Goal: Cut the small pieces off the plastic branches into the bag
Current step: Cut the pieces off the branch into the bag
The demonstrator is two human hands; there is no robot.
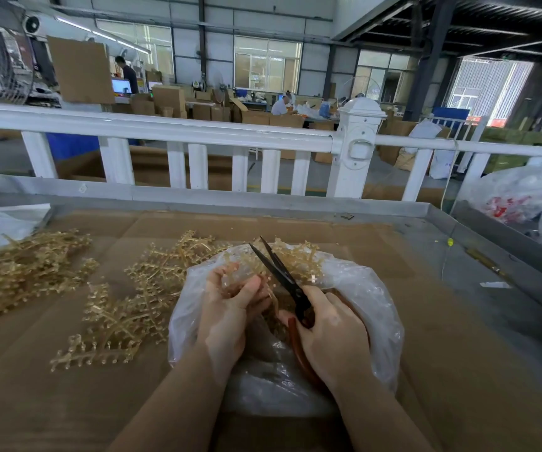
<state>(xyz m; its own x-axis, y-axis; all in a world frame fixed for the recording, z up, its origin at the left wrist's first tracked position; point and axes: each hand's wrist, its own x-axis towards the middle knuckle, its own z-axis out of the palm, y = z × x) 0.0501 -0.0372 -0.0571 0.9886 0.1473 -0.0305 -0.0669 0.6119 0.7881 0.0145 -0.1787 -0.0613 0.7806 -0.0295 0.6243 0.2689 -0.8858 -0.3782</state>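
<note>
A: Where are we? Start with the big things.

B: We sit at the desk [426,321], its top lined with brown cardboard. The clear plastic bag [374,308] lies open in front of us, and both our hands work inside its mouth. To the left, two heaps of golden plastic branches wait: one loose heap just beside the bag [123,308], a second heap further left [25,272].

A: And the one we are working on?

B: One branch [295,256] is held over the open bag, its twigs fanning out above the far rim. Our left hand [230,308] has its grip curled round the stem end of that branch. Our right hand [331,337] has its grip clenched round the red handles of the scissors [282,275]. The black blades stand parted, pointing away from us, close against the twigs.

A: So which step is this?

B: We judge it mid-trimming: the blades are set for a snip, with plenty of branches left on the desk.

A: What does the next move ask of us?

B: Close the blades on one small piece while it hangs over the bag, so it drops inside. Our left fingertips [224,272] sit near the blades, so we should keep them clear.
</note>
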